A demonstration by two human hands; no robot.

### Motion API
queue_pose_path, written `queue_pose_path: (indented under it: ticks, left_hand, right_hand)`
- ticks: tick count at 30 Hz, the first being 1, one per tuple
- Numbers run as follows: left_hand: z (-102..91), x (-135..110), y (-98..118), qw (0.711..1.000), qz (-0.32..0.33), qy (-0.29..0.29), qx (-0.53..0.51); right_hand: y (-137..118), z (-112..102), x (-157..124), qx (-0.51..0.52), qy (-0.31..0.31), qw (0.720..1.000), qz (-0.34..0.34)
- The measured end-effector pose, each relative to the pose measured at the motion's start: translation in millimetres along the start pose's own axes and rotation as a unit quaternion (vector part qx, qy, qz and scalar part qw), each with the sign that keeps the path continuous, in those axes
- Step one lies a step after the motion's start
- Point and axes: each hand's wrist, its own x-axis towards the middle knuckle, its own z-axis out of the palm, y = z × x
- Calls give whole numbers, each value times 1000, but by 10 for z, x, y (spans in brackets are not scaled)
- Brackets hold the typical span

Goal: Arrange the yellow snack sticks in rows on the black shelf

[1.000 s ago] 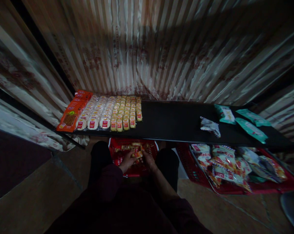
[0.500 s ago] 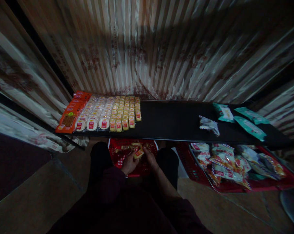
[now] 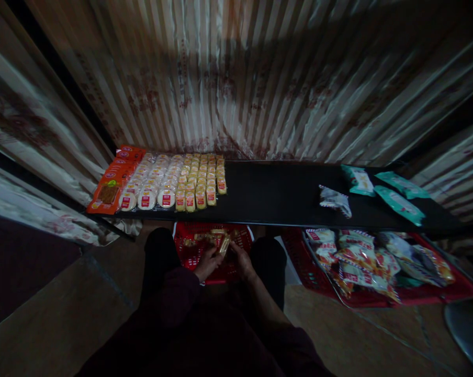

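One gold-wrapped snack pkt (image 3: pixel 224 244) is pinched in L hand (image 3: pixel 207 264), over red basket (image 3: pixel 187 255); R hand (image 3: pixel 242 260) beside it, prob. for steadying, can't tell if gripping. Beyond, yellow pkts (image 3: pixel 200 183) sit in tight rows on black shelf (image 3: pixel 266 193), labels front, prob. for easy reading.

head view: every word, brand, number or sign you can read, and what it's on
No text is legible; these bear print or marks:
Orange packets: blurred
Red labels on round packs: too small
Yellow packs: too small
Bags in the right basket: blurred
Green packets: too small
Curtain: blurred
Gold pack in left hand: nothing readable
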Motion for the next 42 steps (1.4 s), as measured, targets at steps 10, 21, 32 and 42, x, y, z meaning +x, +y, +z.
queue_pose_path:
  ticks: [10, 21, 32, 42]
  left_hand:
    - [-3, -25, 10, 996, -69, 4, -56]
    - [11, -15, 6, 993, -69, 45, -80]
    - [-4, 8, 34, 968, -97, 62, -223]
    - [-8, -34, 82, 919, -128, 37, -370]
  right_hand:
    - [54, 30, -70, 48, 23, 998, 15]
    - [80, 47, -64, 53, 46, 998, 7]
    - [57, 111, -82, 16, 29, 998, -58]
    - [-18, 216, -137, -45, 25, 994, -95]
